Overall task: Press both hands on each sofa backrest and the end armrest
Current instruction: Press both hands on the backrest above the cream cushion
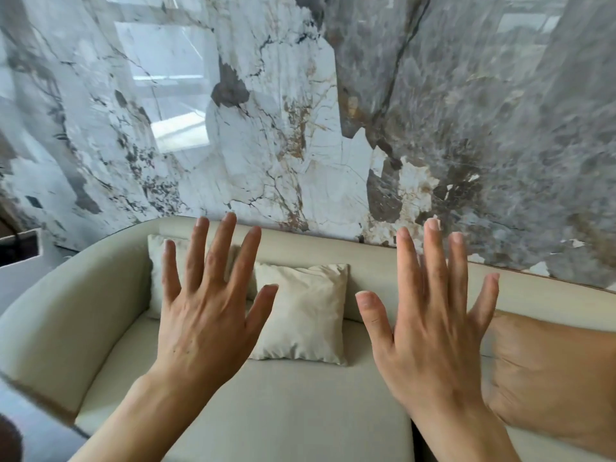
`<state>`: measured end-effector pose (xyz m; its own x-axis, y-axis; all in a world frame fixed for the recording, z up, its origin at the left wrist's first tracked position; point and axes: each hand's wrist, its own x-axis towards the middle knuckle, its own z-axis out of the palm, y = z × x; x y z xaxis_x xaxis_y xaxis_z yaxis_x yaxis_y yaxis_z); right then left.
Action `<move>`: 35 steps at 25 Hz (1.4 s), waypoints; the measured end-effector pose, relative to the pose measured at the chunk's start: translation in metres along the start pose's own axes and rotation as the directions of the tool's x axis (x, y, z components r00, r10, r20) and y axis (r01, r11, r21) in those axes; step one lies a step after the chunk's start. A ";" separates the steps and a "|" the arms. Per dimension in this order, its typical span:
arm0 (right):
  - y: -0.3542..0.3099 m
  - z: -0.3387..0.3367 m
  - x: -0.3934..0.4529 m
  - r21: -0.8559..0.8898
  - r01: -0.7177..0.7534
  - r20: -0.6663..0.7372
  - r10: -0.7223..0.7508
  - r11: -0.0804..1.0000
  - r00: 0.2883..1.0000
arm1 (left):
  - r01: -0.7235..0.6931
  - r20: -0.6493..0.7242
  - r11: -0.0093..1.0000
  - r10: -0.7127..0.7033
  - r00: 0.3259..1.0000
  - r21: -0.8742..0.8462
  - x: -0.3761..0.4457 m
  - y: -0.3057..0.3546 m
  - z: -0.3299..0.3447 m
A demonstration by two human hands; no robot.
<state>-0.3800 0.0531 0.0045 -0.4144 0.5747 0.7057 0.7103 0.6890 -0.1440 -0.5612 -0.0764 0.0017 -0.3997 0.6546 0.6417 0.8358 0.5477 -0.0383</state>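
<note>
2 open hands over a cream sofa

Left hand and right hand hover with fingers spread, holding nothing, before the backrest. Armrest curves left; marble wall rises behind 2 cushions

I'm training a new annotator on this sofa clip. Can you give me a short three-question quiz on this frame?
1. True or false: the left hand and right hand both show spread, empty fingers.
2. What lies behind the sofa backrest? A) marble wall B) curtain C) bookshelf
3. What colour is the large cushion at the right?

Key:
1. True
2. A, the marble wall
3. Tan-brown; the small pillow between the hands is cream.
</note>
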 end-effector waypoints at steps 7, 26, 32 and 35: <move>-0.040 0.002 -0.002 0.092 0.057 0.050 -0.062 0.994 0.997 | 0.069 0.010 0.994 -0.070 0.998 0.089 -0.015 -0.044 -0.019; -0.348 0.063 -0.013 0.103 0.176 0.138 -0.189 0.979 0.972 | 0.201 -0.029 0.976 -0.199 0.980 0.083 -0.072 -0.350 -0.011; -0.384 0.103 0.013 0.101 0.173 0.142 -0.186 0.980 0.972 | 0.215 0.000 0.973 -0.216 0.976 0.086 -0.048 -0.400 0.016; -0.397 0.131 0.033 0.115 0.183 0.125 -0.197 0.976 0.972 | 0.223 0.012 0.967 -0.226 0.974 0.121 -0.030 -0.416 0.029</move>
<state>-0.7506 -0.1433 -0.0059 -0.6140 0.4785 0.6277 0.5523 0.8286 -0.0914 -0.9080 -0.3085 -0.0236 -0.5829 0.5199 0.6244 0.6734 0.7391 0.0132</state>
